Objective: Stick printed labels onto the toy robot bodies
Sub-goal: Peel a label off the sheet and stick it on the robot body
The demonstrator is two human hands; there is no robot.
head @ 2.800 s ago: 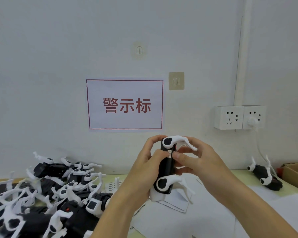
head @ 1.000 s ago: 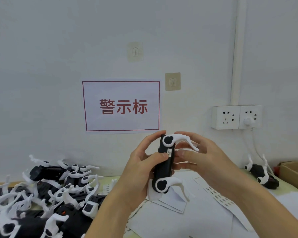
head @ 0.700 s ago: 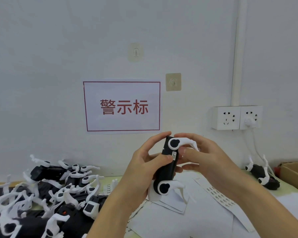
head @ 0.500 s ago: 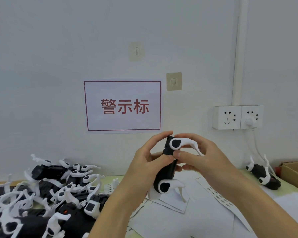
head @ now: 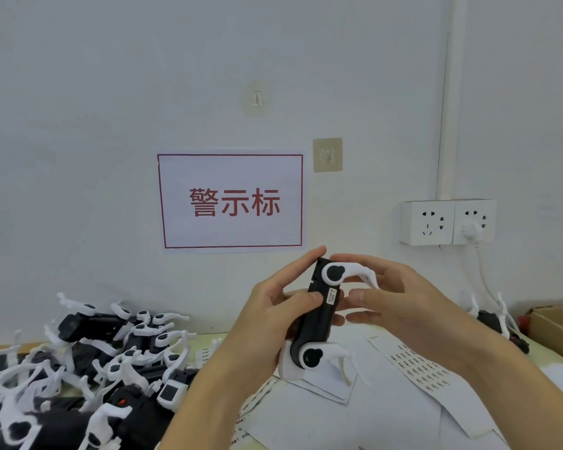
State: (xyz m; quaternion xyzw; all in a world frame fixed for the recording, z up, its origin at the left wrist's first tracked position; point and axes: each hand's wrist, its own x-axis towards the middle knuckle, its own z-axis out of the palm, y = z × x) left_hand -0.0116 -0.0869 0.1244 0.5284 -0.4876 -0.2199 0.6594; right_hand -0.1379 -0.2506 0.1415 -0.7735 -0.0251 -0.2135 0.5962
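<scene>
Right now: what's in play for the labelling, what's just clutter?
In play:
left hand gripping toy robot body
small label on it
right hand
label sheet
unlabelled pile

Clutter:
wall sign
sockets
cardboard box
</scene>
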